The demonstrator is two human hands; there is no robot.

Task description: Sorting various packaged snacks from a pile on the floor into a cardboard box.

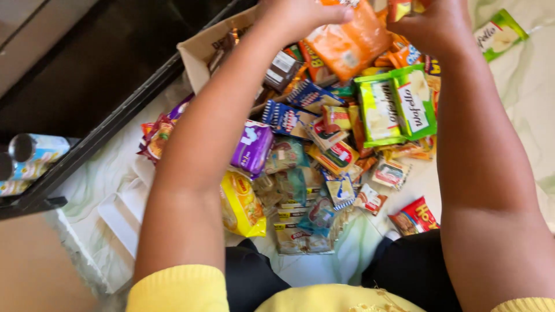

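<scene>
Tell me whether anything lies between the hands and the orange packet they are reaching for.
Nothing visible does. The left hand already touches the orange packet at its top edge, and the right hand sits just beside it, above the pile of snack packets.

orange snack bag [347, 43] top centre; green boxes [396, 107] right; purple pouch [252, 147] centre-left

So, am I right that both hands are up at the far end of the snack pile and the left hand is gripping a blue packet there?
Not quite: in the head view the left hand grips an orange packet, not a blue one. The rest holds: the right hand is also at the far end of the snack pile.
</scene>
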